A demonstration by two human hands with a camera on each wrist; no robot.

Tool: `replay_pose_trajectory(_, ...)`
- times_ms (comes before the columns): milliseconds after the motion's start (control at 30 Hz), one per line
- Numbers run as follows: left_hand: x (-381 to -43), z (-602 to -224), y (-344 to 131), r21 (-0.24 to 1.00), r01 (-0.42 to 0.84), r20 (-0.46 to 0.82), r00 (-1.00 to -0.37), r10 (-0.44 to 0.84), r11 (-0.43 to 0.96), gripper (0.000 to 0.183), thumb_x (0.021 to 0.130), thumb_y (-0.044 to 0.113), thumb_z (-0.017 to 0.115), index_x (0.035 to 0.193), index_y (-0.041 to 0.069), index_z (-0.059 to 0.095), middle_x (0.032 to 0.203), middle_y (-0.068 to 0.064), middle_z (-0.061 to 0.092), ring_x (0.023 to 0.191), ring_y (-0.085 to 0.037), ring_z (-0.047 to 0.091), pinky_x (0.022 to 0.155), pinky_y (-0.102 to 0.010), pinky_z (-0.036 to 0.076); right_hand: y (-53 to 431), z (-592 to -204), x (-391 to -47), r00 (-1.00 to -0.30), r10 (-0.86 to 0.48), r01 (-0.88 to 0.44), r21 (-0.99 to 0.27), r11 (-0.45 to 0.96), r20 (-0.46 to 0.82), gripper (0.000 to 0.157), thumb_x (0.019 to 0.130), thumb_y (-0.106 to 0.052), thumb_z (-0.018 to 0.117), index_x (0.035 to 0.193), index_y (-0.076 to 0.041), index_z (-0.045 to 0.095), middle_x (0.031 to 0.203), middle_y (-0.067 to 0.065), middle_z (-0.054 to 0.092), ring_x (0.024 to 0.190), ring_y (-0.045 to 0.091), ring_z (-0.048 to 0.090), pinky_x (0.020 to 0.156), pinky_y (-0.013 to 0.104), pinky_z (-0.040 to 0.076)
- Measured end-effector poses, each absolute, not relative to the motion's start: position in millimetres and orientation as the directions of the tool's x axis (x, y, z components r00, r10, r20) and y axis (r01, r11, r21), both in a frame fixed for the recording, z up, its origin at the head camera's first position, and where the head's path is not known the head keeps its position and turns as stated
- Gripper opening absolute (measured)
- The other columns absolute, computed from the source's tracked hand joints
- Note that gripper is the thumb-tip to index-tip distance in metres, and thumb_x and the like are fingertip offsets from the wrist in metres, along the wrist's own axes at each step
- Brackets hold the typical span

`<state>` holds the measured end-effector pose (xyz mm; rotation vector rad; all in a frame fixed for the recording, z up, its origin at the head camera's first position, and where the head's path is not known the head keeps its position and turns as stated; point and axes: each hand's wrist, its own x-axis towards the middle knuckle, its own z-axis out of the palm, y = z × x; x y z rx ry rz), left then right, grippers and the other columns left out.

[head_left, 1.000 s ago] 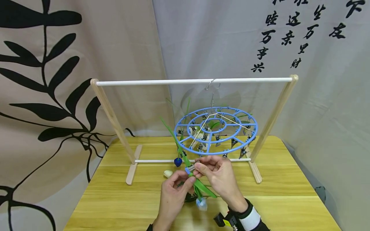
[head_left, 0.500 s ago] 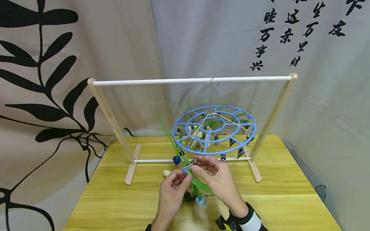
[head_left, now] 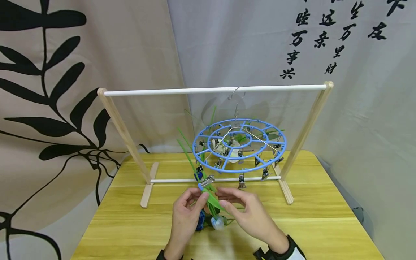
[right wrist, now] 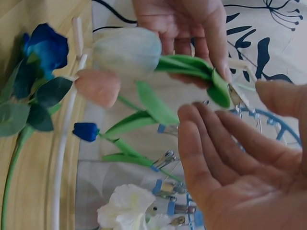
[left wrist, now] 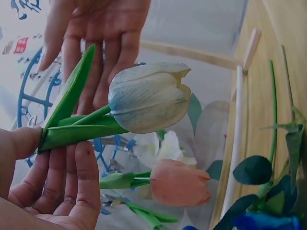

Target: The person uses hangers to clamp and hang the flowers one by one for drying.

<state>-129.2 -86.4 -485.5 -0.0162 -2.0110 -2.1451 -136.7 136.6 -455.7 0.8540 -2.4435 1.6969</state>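
In the left wrist view, an artificial pale blue-and-white tulip [left wrist: 148,98] lies sideways, its green leaves [left wrist: 76,134] pinched near the base between the thumb and fingers of my left hand [head_left: 186,213]. A metal clip [head_left: 207,180] with a blue end sits on the stem just above that hand. My right hand [head_left: 247,213] is beside the tulip, palm facing it, fingers extended and holding nothing. Above and behind both hands hangs a round blue clip hanger [head_left: 234,171]. A peach tulip [left wrist: 180,183] and a small dark blue tulip [right wrist: 85,132] hang close by.
The hanger hooks onto the white top bar [head_left: 162,91] of a wooden-sided stand. Its lower bar [head_left: 175,180] crosses behind the hands. A white flower [right wrist: 127,208] hangs beneath the hanger among several other clips. A blue rose [right wrist: 50,50] with leaves lies on the wooden table [head_left: 123,231].
My right hand has let go of the clip and drawn back to the right and down. My left hand has shifted left with the tulip, and the hanger has turned slightly.
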Motion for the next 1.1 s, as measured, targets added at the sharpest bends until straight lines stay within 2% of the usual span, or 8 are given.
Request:
replay_pose_trajectory(200, -136.2, -485.0, -95.8, 0.983, 0.173, 0.164, -0.976, -0.144, -0.053, 0.014, 0.109, 0.008, 0.082, 0.121, 0.000, 0.079, 0.106, -0.002, 0.078, 0.089, -0.014, 0.078, 0.076, -0.025, 0.067, 154.4, -466.2, -137.3, -0.862, -0.433, -0.421, -0.846, 0.327, 0.262, 0.029, 0.121, -0.028, 0.067, 0.145, -0.019, 0.080, 0.139, 0.001, 0.086, 0.121, 0.015, 0.083, 0.103, 0.031, 0.069)
replay_pose_trajectory(433, -144.6, -483.1, -107.5, 0.980, 0.196, 0.188, -0.970, -0.157, -0.040, 0.015, 0.110, 0.008, 0.081, 0.122, -0.001, 0.078, 0.106, -0.005, 0.078, 0.086, -0.016, 0.078, 0.074, -0.026, 0.069, 171.9, -488.1, -148.6, -0.892, -0.371, -0.418, -0.782, 0.463, 0.257, 0.025, 0.120, -0.031, 0.069, 0.137, -0.019, 0.083, 0.132, 0.002, 0.088, 0.114, 0.011, 0.083, 0.097, 0.033, 0.070)
replay_pose_trajectory(567, -148.8, -482.0, -113.4, 0.983, 0.185, 0.182, -0.966, -0.184, 0.003, 0.018, 0.111, 0.012, 0.081, 0.124, 0.000, 0.079, 0.108, -0.004, 0.078, 0.091, -0.014, 0.078, 0.079, -0.023, 0.067, 178.5, -505.4, -155.8, -0.902, -0.350, -0.414, -0.735, 0.537, 0.252, 0.021, 0.116, -0.023, 0.076, 0.132, -0.013, 0.084, 0.124, 0.002, 0.088, 0.106, 0.010, 0.082, 0.092, 0.032, 0.071)
replay_pose_trajectory(767, -155.1, -482.8, -120.1, 0.981, 0.189, 0.192, -0.959, -0.210, 0.035, 0.018, 0.113, 0.013, 0.079, 0.127, 0.000, 0.078, 0.112, -0.003, 0.078, 0.096, -0.014, 0.077, 0.082, -0.022, 0.064, 185.1, -535.5, -162.0, -0.912, -0.368, -0.393, -0.651, 0.649, 0.183, 0.020, 0.104, -0.008, 0.088, 0.123, -0.004, 0.085, 0.116, 0.010, 0.085, 0.097, 0.013, 0.080, 0.084, 0.027, 0.069)
replay_pose_trajectory(933, -161.0, -484.7, -124.0, 0.981, 0.192, 0.196, -0.955, -0.222, 0.041, 0.018, 0.112, 0.013, 0.080, 0.127, 0.002, 0.079, 0.112, -0.003, 0.079, 0.095, -0.013, 0.078, 0.080, -0.023, 0.064, 188.9, -552.9, -161.9, -0.917, -0.377, -0.374, -0.608, 0.700, 0.130, 0.023, 0.098, -0.009, 0.094, 0.119, -0.007, 0.086, 0.112, 0.006, 0.084, 0.094, 0.016, 0.080, 0.081, 0.027, 0.068)
replay_pose_trajectory(1100, -168.1, -485.7, -127.2, 0.978, 0.200, 0.206, -0.947, -0.248, 0.050, 0.021, 0.113, 0.015, 0.080, 0.127, 0.001, 0.079, 0.114, -0.006, 0.080, 0.095, -0.012, 0.079, 0.083, -0.023, 0.066, 191.2, -560.6, -162.6, -0.916, -0.388, -0.366, -0.607, 0.705, 0.101, 0.021, 0.096, -0.011, 0.096, 0.116, -0.011, 0.087, 0.105, -0.001, 0.081, 0.091, 0.012, 0.076, 0.079, 0.027, 0.066)
